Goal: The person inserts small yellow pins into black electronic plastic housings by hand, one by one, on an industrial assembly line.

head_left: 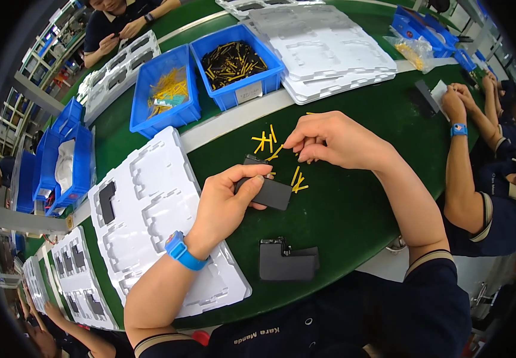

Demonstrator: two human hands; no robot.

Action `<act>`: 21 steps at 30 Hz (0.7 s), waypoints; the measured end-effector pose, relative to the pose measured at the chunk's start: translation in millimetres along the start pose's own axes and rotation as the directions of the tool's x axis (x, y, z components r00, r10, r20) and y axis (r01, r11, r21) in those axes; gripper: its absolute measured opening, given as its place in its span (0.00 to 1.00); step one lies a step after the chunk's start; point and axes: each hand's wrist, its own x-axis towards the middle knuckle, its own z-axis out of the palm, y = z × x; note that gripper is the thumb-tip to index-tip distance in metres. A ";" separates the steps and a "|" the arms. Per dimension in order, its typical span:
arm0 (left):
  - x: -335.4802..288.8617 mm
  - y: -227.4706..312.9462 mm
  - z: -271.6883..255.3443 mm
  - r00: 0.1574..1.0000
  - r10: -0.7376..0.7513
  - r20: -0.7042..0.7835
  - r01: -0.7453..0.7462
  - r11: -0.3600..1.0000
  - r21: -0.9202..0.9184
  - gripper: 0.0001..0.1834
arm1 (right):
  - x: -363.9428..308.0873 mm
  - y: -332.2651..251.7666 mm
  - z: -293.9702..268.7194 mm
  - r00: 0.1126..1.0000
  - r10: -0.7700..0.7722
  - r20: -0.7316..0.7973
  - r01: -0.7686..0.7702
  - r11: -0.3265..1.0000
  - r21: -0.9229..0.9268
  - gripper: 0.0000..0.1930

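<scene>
Head view showed the left hand point(225, 200) gripping a black part point(268, 190) over the counter point(353, 203), the right hand point(329, 140) pinching a yellow pin point(274, 153); the tray point(150, 209) held one part, most pockets unfilled.

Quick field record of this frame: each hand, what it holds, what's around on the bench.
left hand: holds a black block part above the green mat
right hand: fingertips pinched over loose yellow pins; whether one is in the grip cannot be told
second black part: lies on the mat, untouched
white moulded tray: left of the hands, one black part in a pocket
blue bins: behind, one with yellow pins, one with black and yellow parts
</scene>
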 end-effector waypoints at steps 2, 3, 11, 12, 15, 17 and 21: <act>1.0 -1.1 1.8 1.000 0.015 -0.014 -0.015 1.000 -0.012 0.12 | -0.2 -1.6 8.8 1.000 -0.014 -0.005 0.015 0.990 0.138 0.08; 1.5 -1.5 3.1 0.999 0.033 -0.024 -0.033 0.999 -0.021 0.11 | -0.1 -3.8 15.4 0.997 -0.063 -0.038 0.071 0.961 0.266 0.09; -1.2 0.3 1.8 0.996 0.080 -0.026 -0.079 0.996 0.047 0.09 | 2.6 -10.5 38.0 0.980 -0.166 -0.114 0.183 0.970 0.162 0.06; -1.3 0.5 1.8 0.997 0.073 -0.038 -0.070 0.995 0.074 0.08 | 3.1 -10.0 37.3 0.978 -0.178 -0.105 0.190 0.975 0.112 0.06; -1.5 0.0 3.4 0.995 0.093 -0.044 -0.089 0.993 0.073 0.07 | 2.0 -8.9 34.1 0.975 -0.203 -0.090 0.204 0.979 0.008 0.07; -1.5 0.6 3.8 0.995 0.085 -0.046 -0.081 0.993 0.086 0.07 | 1.1 -6.7 33.9 0.973 -0.217 -0.080 0.214 0.976 -0.042 0.07; -1.8 -0.3 4.5 0.994 0.074 -0.085 -0.060 0.986 0.156 0.07 | 0.9 -10.4 38.3 0.935 -0.318 -0.157 0.327 0.944 0.036 0.06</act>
